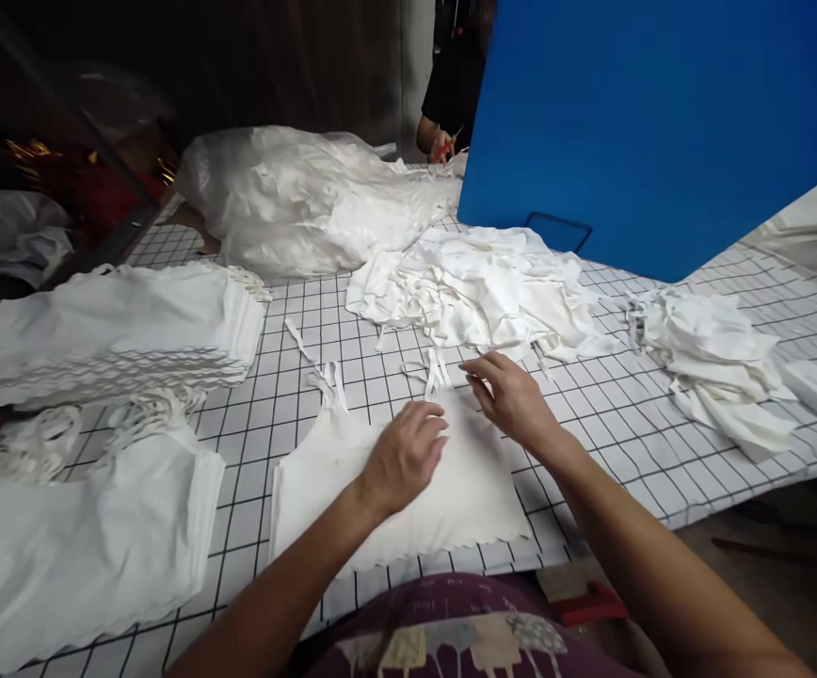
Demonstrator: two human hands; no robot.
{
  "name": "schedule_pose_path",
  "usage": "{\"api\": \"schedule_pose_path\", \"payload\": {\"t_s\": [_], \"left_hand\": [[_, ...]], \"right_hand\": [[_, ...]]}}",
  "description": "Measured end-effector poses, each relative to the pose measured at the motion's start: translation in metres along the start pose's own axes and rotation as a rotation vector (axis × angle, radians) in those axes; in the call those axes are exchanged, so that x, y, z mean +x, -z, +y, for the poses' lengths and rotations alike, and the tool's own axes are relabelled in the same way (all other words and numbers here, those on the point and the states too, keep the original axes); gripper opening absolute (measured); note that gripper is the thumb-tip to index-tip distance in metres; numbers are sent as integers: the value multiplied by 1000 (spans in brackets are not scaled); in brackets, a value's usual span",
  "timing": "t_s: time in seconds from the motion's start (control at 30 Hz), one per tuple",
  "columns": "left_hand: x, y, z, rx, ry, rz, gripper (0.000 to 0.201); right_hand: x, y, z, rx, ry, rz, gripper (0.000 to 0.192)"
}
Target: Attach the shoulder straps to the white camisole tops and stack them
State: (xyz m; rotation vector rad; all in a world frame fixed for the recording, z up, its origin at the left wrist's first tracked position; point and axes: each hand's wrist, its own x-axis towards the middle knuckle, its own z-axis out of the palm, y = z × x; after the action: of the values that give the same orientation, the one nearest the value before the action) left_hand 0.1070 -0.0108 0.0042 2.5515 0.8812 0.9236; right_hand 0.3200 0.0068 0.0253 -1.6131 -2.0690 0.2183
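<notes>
A small white garment piece with a scalloped lower edge and thin straps lies flat on the checked table in front of me. My left hand rests palm down on its upper middle, fingers loosely curled. My right hand lies over its upper right corner, fingers spread towards the straps. Neither hand grips anything that I can see.
Stacks of folded white pieces sit at the left and near left. A loose heap lies beyond my hands, another at the right. A big white bag, a blue board and another person's hand are at the back.
</notes>
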Motion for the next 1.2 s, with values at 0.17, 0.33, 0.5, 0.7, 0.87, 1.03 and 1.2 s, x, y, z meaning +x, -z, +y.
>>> {"api": "schedule_pose_path", "payload": {"t_s": [0.17,0.33,0.5,0.7,0.87,1.03,1.2], "left_hand": [[8,-46,-14,62,-109,-135,38],[-1,-55,-20,115,-69,-279,46],[1,-52,-18,129,-44,-347,52],[3,-51,-17,132,-52,-381,57],[3,-51,-19,117,-44,-386,57],[2,-52,-18,44,-46,-323,50],[16,-38,-12,-379,234,-66,31]], "right_hand": [[65,-26,11,53,-59,-152,30],[94,-33,12,213,-346,-163,24],[119,-48,15,307,-468,-280,20],[155,-18,20,570,-518,-321,24],[176,50,16,925,-403,-195,22],[135,68,5,854,-108,-142,22],[59,21,10,664,94,12,22]]}}
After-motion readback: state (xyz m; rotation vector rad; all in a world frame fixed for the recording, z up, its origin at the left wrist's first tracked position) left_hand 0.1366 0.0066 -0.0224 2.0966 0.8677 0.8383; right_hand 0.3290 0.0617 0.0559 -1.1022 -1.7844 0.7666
